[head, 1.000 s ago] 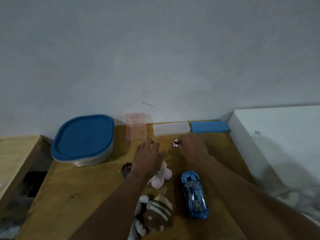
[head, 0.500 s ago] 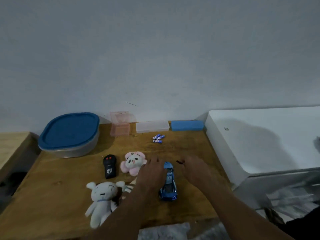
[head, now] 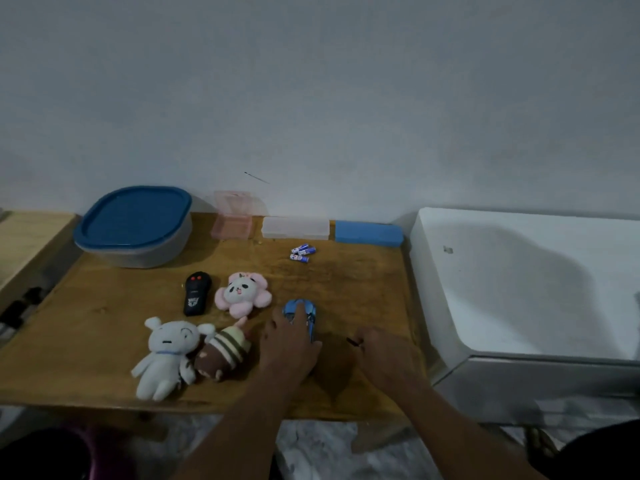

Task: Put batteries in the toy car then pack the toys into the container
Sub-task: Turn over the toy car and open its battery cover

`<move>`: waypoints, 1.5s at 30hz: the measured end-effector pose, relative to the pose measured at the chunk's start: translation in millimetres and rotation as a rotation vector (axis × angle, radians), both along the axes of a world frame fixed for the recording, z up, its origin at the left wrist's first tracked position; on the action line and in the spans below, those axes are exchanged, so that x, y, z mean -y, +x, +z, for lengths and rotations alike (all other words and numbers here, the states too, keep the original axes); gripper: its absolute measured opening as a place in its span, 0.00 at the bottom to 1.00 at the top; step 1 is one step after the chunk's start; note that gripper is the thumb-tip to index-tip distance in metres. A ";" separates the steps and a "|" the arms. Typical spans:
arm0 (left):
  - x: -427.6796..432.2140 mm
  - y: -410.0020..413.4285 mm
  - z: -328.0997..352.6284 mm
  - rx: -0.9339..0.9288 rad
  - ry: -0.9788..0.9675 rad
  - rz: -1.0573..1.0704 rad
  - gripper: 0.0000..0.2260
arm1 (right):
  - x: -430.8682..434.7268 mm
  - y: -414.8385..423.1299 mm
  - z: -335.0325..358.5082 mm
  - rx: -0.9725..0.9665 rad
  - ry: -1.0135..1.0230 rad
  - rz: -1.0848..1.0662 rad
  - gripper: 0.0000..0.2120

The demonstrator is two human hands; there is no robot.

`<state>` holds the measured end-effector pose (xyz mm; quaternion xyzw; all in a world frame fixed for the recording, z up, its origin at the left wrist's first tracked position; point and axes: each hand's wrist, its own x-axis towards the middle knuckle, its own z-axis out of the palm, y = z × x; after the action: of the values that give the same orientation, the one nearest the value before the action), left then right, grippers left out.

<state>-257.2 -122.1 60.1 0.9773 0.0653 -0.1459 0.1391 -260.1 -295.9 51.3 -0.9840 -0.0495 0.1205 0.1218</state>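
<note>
One head-worn wide view, from the table's (head: 104,327) 6 o'clock edge, faces forward-down toward the wall (head: 311,98) at 12 o'clock; left hand (head: 289,344) and right hand (head: 388,355) nearest.
</note>
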 end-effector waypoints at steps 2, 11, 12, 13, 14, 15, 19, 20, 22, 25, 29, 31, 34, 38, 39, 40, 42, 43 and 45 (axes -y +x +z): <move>1.9 1.1 -3.2 -0.054 -0.011 0.034 0.40 | 0.9 2.6 0.8 0.024 0.012 0.000 0.08; 13.0 22.3 -22.0 -0.159 0.040 0.159 0.46 | 2.9 4.8 -7.0 0.019 0.075 -0.027 0.09; 14.6 24.8 -23.1 -0.158 0.047 0.170 0.46 | 2.5 6.3 -9.9 0.011 0.073 -0.038 0.09; 16.0 26.8 -24.0 -0.161 0.047 0.185 0.46 | 1.8 7.8 -11.8 0.005 0.070 -0.046 0.09; 17.0 28.8 -25.0 -0.169 0.045 0.199 0.46 | 1.1 9.6 -13.9 -0.005 0.075 -0.052 0.09; 18.0 30.0 -25.0 -0.179 0.043 0.213 0.46 | 0.6 10.9 -15.9 -0.017 0.089 -0.060 0.09; 21.7 31.4 -23.8 -0.189 0.054 0.234 0.43 | -0.7 15.0 -23.6 -0.059 0.152 -0.101 0.08; 22.0 32.0 -23.6 -0.182 0.048 0.239 0.42 | -0.7 15.8 -24.3 -0.057 0.157 -0.105 0.07; 21.4 33.9 -23.7 -0.189 0.033 0.251 0.42 | -0.4 17.1 -24.6 -0.045 0.164 -0.106 0.07; 17.7 34.9 -18.7 -0.183 -0.037 0.272 0.45 | 1.5 18.3 -22.5 -0.037 0.184 -0.103 0.06; 8.3 34.4 -7.6 -0.058 -0.211 0.353 0.44 | 8.8 20.0 -15.6 -0.031 0.177 -0.104 0.06; 4.1 33.7 0.2 0.028 -0.298 0.394 0.42 | 11.5 21.5 -11.4 -0.024 0.179 -0.116 0.05; -1.7 30.3 19.0 0.052 -0.520 0.488 0.29 | 10.7 26.9 -4.5 -0.006 0.196 -0.128 0.06; -9.9 25.4 39.4 -0.010 -0.962 0.614 0.20 | 5.2 37.5 9.2 0.019 0.190 -0.071 0.07; -11.8 25.3 38.7 -0.031 -1.014 0.645 0.19 | 3.6 40.2 12.6 0.021 0.199 -0.067 0.07; -14.0 25.0 38.2 -0.054 -1.056 0.667 0.17 | 2.3 42.6 15.3 0.032 0.218 -0.073 0.07; -18.3 26.4 36.9 -0.103 -1.143 0.737 0.13 | -0.2 46.1 20.5 0.072 0.249 -0.089 0.08; -19.2 25.4 40.3 -0.116 -1.201 0.755 0.12 | -1.7 47.7 22.9 0.090 0.257 -0.097 0.09; -22.2 25.7 43.4 -0.155 -1.320 0.748 0.13 | -4.3 51.2 29.5 0.113 0.292 -0.122 0.09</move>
<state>-231.5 -99.9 103.5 0.5911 0.3007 -0.1661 0.7298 -208.9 -291.6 80.8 -0.9622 -0.0134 0.0488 0.2677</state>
